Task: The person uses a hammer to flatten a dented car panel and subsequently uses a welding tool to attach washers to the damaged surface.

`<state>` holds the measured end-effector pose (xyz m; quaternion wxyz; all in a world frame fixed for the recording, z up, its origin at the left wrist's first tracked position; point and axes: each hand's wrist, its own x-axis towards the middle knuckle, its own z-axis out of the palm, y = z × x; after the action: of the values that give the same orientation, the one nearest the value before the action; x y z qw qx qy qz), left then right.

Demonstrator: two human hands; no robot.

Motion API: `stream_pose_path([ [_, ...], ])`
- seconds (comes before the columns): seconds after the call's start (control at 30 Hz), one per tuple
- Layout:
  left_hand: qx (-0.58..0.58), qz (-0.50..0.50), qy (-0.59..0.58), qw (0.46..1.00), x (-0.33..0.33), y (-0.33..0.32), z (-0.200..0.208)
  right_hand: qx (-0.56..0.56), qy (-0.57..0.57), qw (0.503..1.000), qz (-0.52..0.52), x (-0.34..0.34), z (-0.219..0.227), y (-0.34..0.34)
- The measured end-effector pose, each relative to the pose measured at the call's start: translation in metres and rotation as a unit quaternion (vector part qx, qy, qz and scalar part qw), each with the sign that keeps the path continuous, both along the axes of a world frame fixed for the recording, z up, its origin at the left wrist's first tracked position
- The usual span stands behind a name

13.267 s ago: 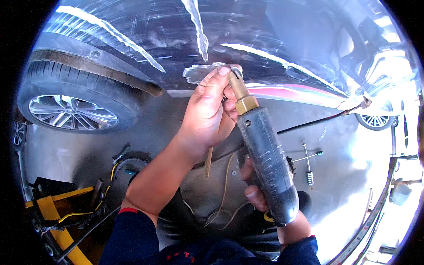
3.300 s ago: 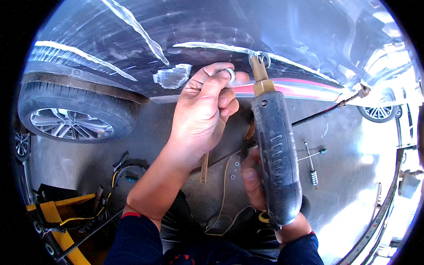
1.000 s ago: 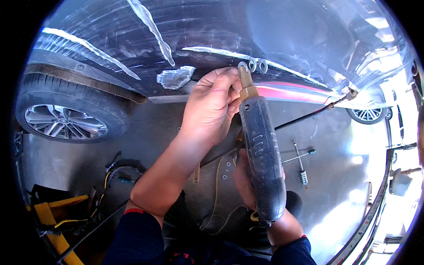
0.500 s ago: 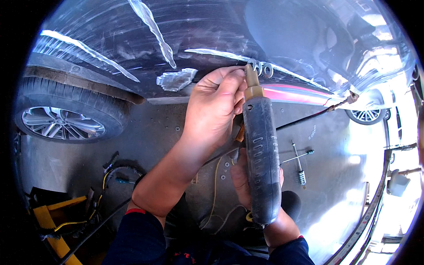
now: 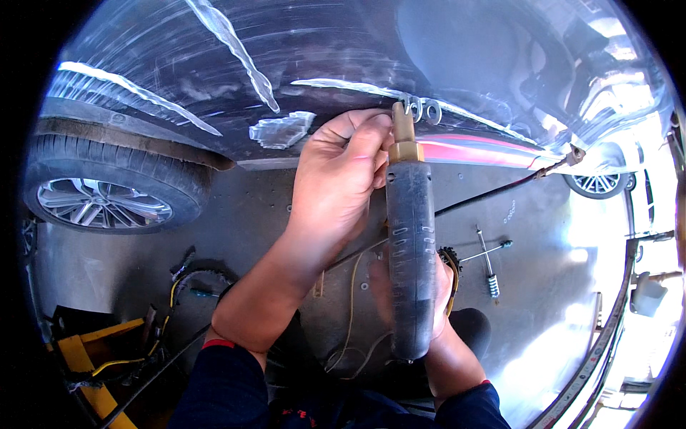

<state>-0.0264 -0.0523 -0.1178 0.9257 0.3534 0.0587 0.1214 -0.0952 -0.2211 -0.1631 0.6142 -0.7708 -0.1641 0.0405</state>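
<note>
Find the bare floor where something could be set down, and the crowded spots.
Bare floor lies between the cross-shaped tool and the curved rail, partly lost in glare, and between the nearer wheel and the yellow frame. Crowded: cables around that frame; left hand, brassy tip and rings at the panel.

Right hand (image 5: 442, 297) grips the black tool (image 5: 410, 257), brass nose (image 5: 405, 136) beside left hand's (image 5: 336, 175) pinched fingers (image 5: 373, 134), two metal rings (image 5: 439, 112) to their right!

Gray flr (image 5: 243, 193), X-shaped tool (image 5: 486, 252), yel. cord (image 5: 351, 300)
</note>
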Motion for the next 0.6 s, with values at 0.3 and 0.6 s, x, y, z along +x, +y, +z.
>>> stream_pose_path([
  [0.3,0.018,-0.003,-0.026,0.999,0.0,0.005,-0.004,-0.038,-0.138,0.989,0.033,0.012,-0.008,0.004],
  [0.6,0.006,-0.011,-0.033,0.999,0.001,0.005,-0.007,-0.01,-0.026,1.0,0.001,0.005,-0.004,-0.001],
])
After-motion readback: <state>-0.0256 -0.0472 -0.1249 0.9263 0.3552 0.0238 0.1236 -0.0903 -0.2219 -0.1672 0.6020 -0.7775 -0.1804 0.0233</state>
